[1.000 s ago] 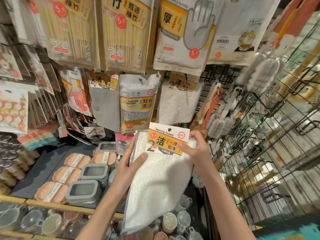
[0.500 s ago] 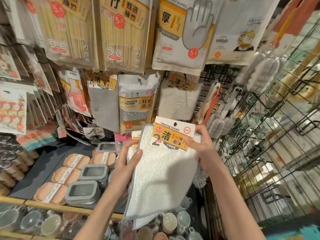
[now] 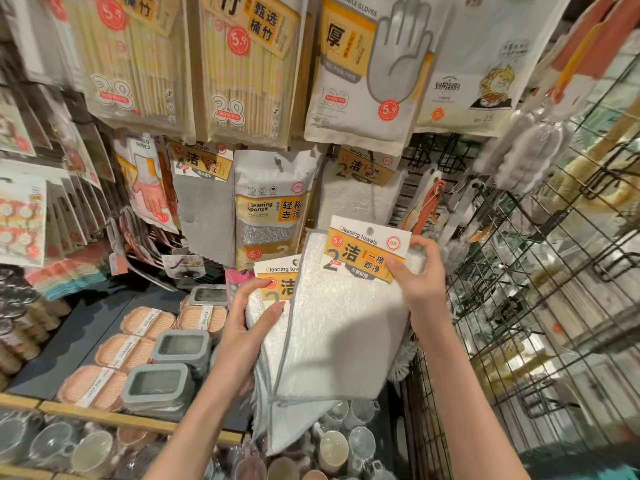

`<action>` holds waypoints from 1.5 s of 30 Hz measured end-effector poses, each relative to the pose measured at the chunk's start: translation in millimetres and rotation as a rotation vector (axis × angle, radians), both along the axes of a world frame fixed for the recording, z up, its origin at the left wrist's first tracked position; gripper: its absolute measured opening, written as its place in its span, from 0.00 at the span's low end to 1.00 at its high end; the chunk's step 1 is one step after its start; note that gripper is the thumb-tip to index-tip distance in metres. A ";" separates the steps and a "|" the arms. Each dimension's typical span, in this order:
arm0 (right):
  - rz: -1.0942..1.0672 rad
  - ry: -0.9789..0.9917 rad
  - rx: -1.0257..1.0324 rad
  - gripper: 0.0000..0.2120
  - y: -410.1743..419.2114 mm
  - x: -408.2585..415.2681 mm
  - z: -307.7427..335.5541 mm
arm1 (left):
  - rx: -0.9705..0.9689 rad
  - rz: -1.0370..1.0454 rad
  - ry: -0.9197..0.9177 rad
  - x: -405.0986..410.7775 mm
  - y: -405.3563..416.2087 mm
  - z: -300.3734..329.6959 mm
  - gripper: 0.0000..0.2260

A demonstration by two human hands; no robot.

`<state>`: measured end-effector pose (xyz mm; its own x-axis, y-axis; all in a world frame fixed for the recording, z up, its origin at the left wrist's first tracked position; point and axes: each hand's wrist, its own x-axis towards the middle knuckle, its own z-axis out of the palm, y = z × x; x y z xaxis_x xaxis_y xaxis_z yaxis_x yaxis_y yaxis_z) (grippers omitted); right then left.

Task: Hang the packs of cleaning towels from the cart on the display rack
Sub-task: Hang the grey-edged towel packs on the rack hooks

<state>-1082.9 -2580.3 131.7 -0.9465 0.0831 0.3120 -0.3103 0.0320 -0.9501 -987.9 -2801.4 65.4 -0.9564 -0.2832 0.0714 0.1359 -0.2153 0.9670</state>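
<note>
Right hand [image 3: 420,282] pinches front towel pack [image 3: 346,320] header; left hand [image 3: 247,327] holds second pack [image 3: 273,289].

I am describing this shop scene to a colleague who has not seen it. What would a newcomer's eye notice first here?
First, the white cleaning towel pack at centre, its yellow header card pinched by the right hand, while the left hand grips a second pack behind it. Next, the disposable gloves pack with its big grey hand print hanging above, beside bamboo chopstick packs.

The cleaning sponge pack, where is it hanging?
In the head view, the cleaning sponge pack hangs mid-rack, between a grey cloth on its left and a hanging white towel pack on its right.
</note>
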 end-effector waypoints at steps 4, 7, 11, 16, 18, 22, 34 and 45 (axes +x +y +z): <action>-0.079 0.022 0.094 0.17 -9.8 -21.2 14.5 | -0.076 0.033 0.005 -6.0 1.2 -2.6 0.15; -0.115 0.075 0.092 0.19 -14.5 -35.3 27.6 | -0.032 0.009 0.000 -9.4 -0.8 -0.8 0.19; -0.117 0.106 0.067 0.19 -15.9 -51.1 34.9 | 0.016 -0.018 0.013 -13.1 -4.9 1.7 0.22; -0.122 0.135 0.060 0.18 -15.8 -63.9 40.1 | -0.049 0.016 0.017 -20.3 -8.4 1.9 0.19; -0.138 0.157 0.069 0.18 -16.6 -69.0 40.9 | -0.061 0.038 0.015 -22.4 -8.9 1.5 0.16; -0.124 0.155 0.066 0.18 -19.0 -77.1 39.9 | -0.048 0.035 0.013 -24.7 -8.3 1.8 0.16; -0.139 0.137 0.068 0.11 -15.3 -85.9 34.7 | -0.077 0.019 -0.013 -25.2 -13.5 -0.8 0.17; -0.080 0.066 0.161 0.11 -16.9 -104.1 30.1 | -0.088 0.063 0.005 -19.8 -16.4 1.4 0.14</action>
<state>-1187.0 -2597.1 161.8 -0.9159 0.1012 0.3884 -0.3622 0.2089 -0.9084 -1007.6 -2817.8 66.8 -0.9364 -0.3354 0.1034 0.1516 -0.1207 0.9810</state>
